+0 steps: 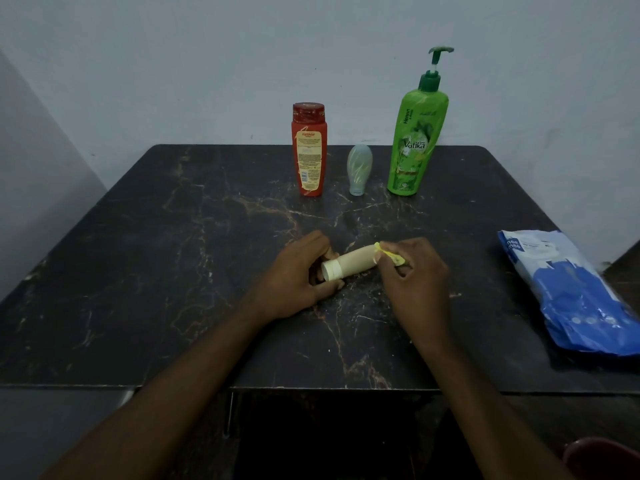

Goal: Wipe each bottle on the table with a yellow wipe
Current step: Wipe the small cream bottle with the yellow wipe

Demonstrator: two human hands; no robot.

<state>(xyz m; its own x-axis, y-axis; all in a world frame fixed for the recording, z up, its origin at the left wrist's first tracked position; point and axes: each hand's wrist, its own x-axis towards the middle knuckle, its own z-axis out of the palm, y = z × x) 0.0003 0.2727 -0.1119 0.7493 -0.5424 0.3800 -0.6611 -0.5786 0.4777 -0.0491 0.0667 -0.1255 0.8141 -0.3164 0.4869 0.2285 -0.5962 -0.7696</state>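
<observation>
1. In hand now: a small cream bottle [349, 263], lying on its side near the middle of the desk [173, 254], white cap pointing left.
2. Left grip [294, 275]: fingers curled round the cap end, holding the bottle steady just above or on the desk; hard to tell which.
3. Right grip [412, 271]: closed in a pinch on the yellow wipe [389, 254], bunched small and pressed against the bottle's other end.
4. Wipe touching only that end; likely most of the bottle's body and the cap yet to be covered.
5. Standing in a row at the back of the desk, well apart from both grips: a red bottle [309, 154], a small pale bottle [359, 169] upside down on its cap, and a tall green pump bottle [415, 140].
6. No way to tell from their surfaces whether already wiped or not.
7. Probably early to midway through the task: one bottle being wiped, up to three to go.
8. At the right edge of the desk: a blue pack [571, 292], lying flat, clear of the work.
</observation>
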